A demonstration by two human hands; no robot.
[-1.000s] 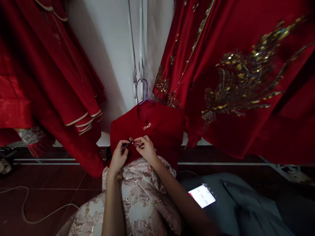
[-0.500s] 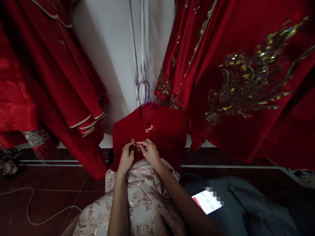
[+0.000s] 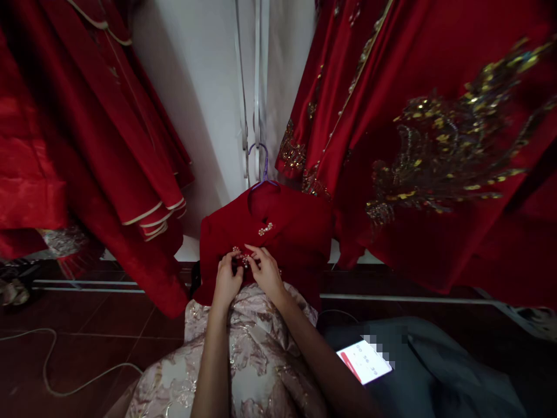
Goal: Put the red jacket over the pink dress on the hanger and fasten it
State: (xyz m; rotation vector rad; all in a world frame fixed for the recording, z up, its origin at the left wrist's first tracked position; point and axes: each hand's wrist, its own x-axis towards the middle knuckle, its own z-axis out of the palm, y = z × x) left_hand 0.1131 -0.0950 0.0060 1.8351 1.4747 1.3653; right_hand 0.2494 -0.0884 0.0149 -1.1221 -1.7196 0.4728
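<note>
A small red jacket [image 3: 296, 232] hangs on a purple hanger [image 3: 263, 168] in front of me, over a pale pink and gold brocade skirt [image 3: 252, 360]. A jewelled clasp [image 3: 265, 229] sits near its collar. Lower down, a second jewelled clasp [image 3: 242, 258] lies between my hands. My left hand [image 3: 227, 281] pinches the jacket's edge at the clasp's left side. My right hand [image 3: 268, 271] pinches the clasp from the right. Both sets of fingers are curled tight and touch each other over the clasp.
Red gowns [image 3: 87, 145] with cream trim hang at the left. A red gown with gold embroidery [image 3: 435, 151] hangs at the right. A lit phone [image 3: 365, 361] lies on grey cloth at lower right. A white cable [image 3: 52, 366] curls over the dark red floor.
My left hand has moved right and closed in on the lower clasp, so both hands now meet over it. The view has drifted slightly.
</note>
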